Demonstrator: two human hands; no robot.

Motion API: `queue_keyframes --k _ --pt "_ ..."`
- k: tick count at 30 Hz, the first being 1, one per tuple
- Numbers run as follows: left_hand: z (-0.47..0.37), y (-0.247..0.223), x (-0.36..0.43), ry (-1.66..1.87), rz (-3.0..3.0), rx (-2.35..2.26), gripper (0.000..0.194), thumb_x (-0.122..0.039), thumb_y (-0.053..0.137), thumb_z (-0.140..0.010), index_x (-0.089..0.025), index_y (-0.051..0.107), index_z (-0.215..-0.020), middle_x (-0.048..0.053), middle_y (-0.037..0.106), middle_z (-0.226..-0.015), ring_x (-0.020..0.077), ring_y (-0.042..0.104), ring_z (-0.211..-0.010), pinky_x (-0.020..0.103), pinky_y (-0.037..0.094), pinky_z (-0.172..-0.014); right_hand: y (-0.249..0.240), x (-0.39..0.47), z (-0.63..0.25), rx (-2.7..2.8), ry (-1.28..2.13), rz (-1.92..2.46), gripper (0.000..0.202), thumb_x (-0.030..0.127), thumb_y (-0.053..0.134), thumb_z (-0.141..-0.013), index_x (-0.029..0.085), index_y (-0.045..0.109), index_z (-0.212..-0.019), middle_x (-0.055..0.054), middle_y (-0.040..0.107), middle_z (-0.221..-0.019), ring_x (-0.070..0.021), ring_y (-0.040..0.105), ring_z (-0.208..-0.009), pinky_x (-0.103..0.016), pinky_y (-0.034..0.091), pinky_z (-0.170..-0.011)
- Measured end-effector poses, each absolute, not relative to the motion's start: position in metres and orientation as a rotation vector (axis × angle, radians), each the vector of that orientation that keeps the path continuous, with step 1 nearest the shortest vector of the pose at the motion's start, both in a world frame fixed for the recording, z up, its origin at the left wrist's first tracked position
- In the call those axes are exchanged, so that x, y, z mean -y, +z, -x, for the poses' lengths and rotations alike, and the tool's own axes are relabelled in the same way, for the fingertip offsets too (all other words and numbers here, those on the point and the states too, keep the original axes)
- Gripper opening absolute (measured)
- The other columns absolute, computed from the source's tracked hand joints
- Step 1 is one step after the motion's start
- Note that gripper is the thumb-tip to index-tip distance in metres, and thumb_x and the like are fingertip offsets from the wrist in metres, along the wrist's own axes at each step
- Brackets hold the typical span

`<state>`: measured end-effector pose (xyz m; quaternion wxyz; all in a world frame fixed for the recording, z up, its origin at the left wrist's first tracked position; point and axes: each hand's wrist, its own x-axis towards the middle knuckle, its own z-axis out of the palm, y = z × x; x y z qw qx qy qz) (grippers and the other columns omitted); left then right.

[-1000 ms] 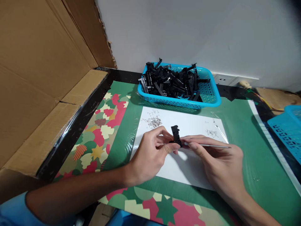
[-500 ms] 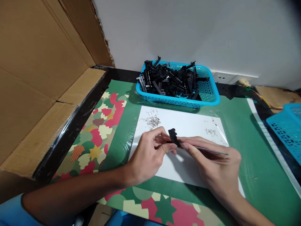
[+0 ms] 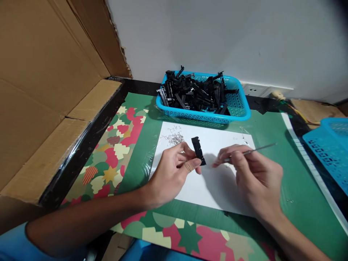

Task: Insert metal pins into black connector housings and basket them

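A left hand [image 3: 171,175] and a right hand [image 3: 258,174], each pinching, stood apart

Nearest my view, a light blue cloth sleeve [image 3: 16,243] came in at lower left, and a red, green and cream patterned border [image 3: 187,237] ran along the near edge. Past it, I had the left thumb and fingers pinching the lower end of a thin, notched black part [image 3: 197,146], its top tilted slightly leftward. The right thumb and fingers pinched a slim grey metal rod [image 3: 261,148], which stuck out rightward past the knuckles; I could not tell where its other end stopped. Below both hands lay a glossy white rectangular sheet [image 3: 191,186] on a green mat [image 3: 301,174]. Just beyond the left hand sat a tangle of small bent wires [image 3: 176,138]. Farther off I saw a perforated blue plastic basket [image 3: 201,116] holding heaped black pieces [image 3: 199,95], then a pale wall [image 3: 190,32].
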<state>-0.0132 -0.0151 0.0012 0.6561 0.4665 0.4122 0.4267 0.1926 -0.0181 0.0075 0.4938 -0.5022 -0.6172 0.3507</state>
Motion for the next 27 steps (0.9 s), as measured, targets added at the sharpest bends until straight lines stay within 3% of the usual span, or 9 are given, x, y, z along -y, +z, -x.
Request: queue_keyframes --k 4,6,9,12,15,19,27 --pt "0.015 -0.001 0.016 0.998 -1.061 -0.922 0.03 -0.044 0.075 -0.098 -0.019 0.059 -0.095 0.0 0.068 -0.077 0.0145 0.065 -0.076 0.027 0.044 -0.069 0.009 0.014 -0.213 1.784 0.89 1.279 0.022 0.041 0.056 -0.111 0.025 0.067 -0.122 0.004 0.054 -0.067 -0.0144 0.053 -0.058 -0.026 0.043 -0.053" --pt "0.015 -0.002 0.016 1.001 -1.067 -0.938 0.031 -0.047 0.073 -0.1 -0.019 0.059 -0.096 0.0 0.066 -0.078 0.0137 0.062 -0.075 0.026 0.042 -0.067 0.011 0.013 -0.221 1.902 0.904 1.276 0.028 0.04 0.059 -0.109 0.026 0.063 -0.133 0.004 0.057 -0.066 -0.0152 0.056 -0.054 -0.026 0.041 -0.049" --pt "0.015 -0.003 0.016 1.001 -1.085 -0.938 0.03 -0.048 0.071 -0.101 -0.02 0.059 -0.101 0.001 0.065 -0.081 0.0136 0.061 -0.075 0.026 0.041 -0.065 0.014 0.014 -0.228 2.038 0.813 1.227 0.019 0.034 0.063 -0.106 0.028 0.072 -0.123 -0.004 0.077 -0.087 -0.019 0.073 -0.069 -0.027 0.051 -0.056" --pt "0.014 -0.004 0.016 1.011 -1.11 -0.908 0.027 -0.045 0.071 -0.102 -0.02 0.06 -0.102 0.002 0.065 -0.089 0.0132 0.061 -0.078 0.025 0.042 -0.066 0.017 0.015 -0.228 2.109 0.71 1.176 0.018 0.027 0.068 -0.103 0.031 0.079 -0.116 -0.004 0.083 -0.104 -0.021 0.079 -0.083 -0.027 0.059 -0.065" --pt "0.014 -0.006 0.015 1.005 -1.142 -0.904 0.024 -0.043 0.071 -0.102 -0.02 0.062 -0.103 0.003 0.066 -0.094 0.0136 0.062 -0.079 0.025 0.044 -0.067 0.019 0.016 -0.224 2.103 0.653 1.133 0.023 0.022 0.069 -0.101 0.032 0.081 -0.118 -0.002 0.082 -0.095 -0.0188 0.076 -0.072 -0.028 0.057 -0.059" --pt "0.014 -0.006 0.016 0.988 -1.181 -0.927 0.02 -0.039 0.07 -0.103 -0.02 0.063 -0.102 0.003 0.068 -0.093 0.0148 0.063 -0.08 0.027 0.046 -0.069 0.02 0.016 -0.221 2.097 0.627 1.091 0.029 0.018 0.068 -0.1 0.031 0.081 -0.122 0.001 0.073 -0.073 -0.0142 0.061 -0.052 -0.028 0.044 -0.048" --pt "0.015 -0.005 0.017 0.948 -1.199 -0.934 0.019 -0.039 0.069 -0.104 -0.02 0.065 -0.103 0.002 0.067 -0.092 0.0147 0.064 -0.081 0.027 0.046 -0.071 0.021 0.014 -0.221 2.174 0.653 1.055 0.027 0.017 0.064 -0.102 0.027 0.081 -0.12 0.0 0.072 -0.074 -0.0135 0.064 -0.056 -0.026 0.047 -0.051"
